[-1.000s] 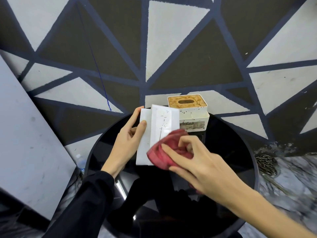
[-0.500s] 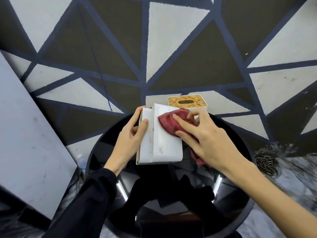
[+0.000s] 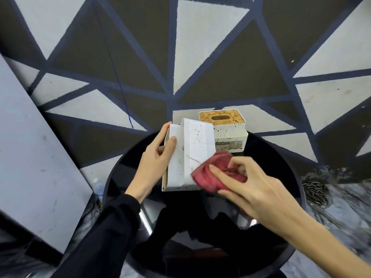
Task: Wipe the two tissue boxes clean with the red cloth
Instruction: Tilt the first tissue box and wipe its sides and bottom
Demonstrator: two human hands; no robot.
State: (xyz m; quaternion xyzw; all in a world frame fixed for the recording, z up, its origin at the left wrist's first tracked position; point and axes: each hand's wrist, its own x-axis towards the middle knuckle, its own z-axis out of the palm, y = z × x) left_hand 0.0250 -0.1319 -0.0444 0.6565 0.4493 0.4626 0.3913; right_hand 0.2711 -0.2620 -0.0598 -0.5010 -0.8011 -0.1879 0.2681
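Wiping of the first tissue box (image 3: pixel 186 155) is in hand: the left hand (image 3: pixel 154 159) grips it tilted above the round black table (image 3: pixel 281 163), thumb over its left edge; the right hand (image 3: pixel 247 185) pinches the bunched red cloth (image 3: pixel 208 175) against its near right corner. Dark specks remain on its upper face, so the next stroke should probably run up there; the second tissue box (image 3: pixel 228 131), wooden-lidded, stands just behind, speckled and seemingly unwiped.

Round black table (image 3: pixel 281 177); chain (image 3: pixel 315 192), bottle (image 3: pixel 98 187) on floor.
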